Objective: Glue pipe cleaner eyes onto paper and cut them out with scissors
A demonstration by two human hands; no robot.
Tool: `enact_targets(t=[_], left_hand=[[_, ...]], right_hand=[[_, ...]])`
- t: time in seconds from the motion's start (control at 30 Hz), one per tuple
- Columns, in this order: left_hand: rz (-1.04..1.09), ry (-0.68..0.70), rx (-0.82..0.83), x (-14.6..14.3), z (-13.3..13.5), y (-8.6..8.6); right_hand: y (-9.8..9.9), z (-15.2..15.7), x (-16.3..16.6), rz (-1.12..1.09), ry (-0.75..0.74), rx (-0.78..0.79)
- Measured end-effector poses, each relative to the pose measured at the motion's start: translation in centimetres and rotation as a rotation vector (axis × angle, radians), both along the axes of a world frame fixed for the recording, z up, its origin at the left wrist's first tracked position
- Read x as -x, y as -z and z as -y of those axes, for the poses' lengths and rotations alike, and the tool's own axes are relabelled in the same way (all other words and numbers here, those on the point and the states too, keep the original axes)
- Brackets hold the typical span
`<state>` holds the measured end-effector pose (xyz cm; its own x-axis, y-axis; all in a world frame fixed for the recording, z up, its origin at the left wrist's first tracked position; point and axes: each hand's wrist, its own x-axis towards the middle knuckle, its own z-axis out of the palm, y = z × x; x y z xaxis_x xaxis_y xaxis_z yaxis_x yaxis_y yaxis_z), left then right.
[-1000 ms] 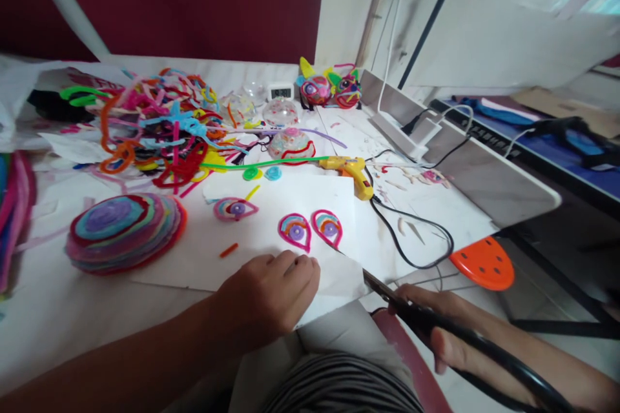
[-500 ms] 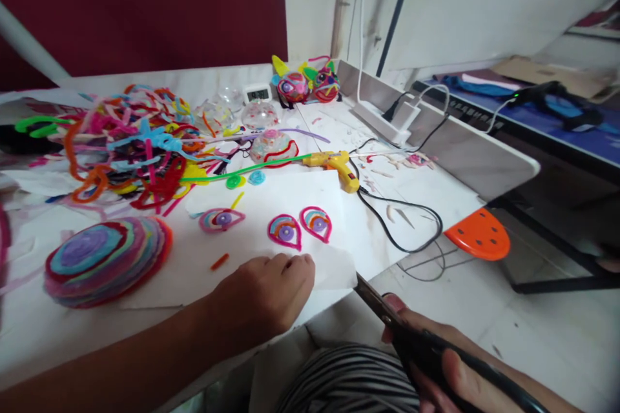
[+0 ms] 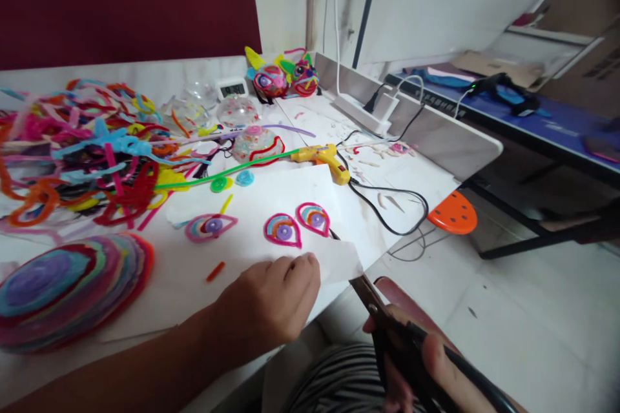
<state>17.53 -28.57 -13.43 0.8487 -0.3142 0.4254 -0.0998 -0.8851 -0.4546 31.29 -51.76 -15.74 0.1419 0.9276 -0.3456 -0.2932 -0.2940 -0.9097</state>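
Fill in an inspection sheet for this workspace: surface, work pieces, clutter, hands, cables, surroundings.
Surface: white tabletop, partly covered by a white paper sheet.
Work pieces: three pink-outlined, teardrop-shaped eye pieces; black-handled metal scissors, blades at the sheet's right corner.
Clutter: tangled heap of multicoloured fuzzy strips; yellow glue gun; pale scraps.
Hands: left hand rests on the sheet, fingers curled; right hand grips the scissors.
Cables: black cord loops beside the glue gun; white power strip behind.
Surroundings: round orange seat; blue-topped table.
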Motion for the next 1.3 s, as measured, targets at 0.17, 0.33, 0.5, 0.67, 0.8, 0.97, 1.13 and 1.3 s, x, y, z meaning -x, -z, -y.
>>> enact_targets(t=[0.17,0.33,0.5,0.67,0.8,0.97,1.13,1.3], left_hand=[[0.051,0.031,0.008,-0.1,0.1,0.6],[0.072,0.05,0.025,-0.1,0.5,0.8],[0.067,0.037,0.035,0.0,0.8,0.7],[0.047,0.024,0.046,-0.1,1.0,0.6],[0.078,0.01,0.053,-0.2,1.3,0.8],[0.053,-0.012,0.067,-0.2,1.4,0.8],[0.034,-0.012,0.063,-0.3,1.4,0.6],[0.01,-0.02,0.057,-0.3,1.4,0.6]], right_hand=[[0.9,-0.4,2.2,-0.027,0.16,0.016],[0.9,-1.4,4.0,-0.066,0.288,0.061],[0.6,-2.3,5.1,-0.15,0.347,0.037],[-0.6,-3.6,6.3,-0.208,0.431,0.016],[-1.4,-4.2,6.8,-0.223,0.45,0.032],[-1.5,-4.7,6.7,-0.261,0.464,0.049],[-0.8,-5.3,7.7,-0.32,0.512,0.037],[0.1,-5.9,8.4,-0.445,0.539,0.034]])
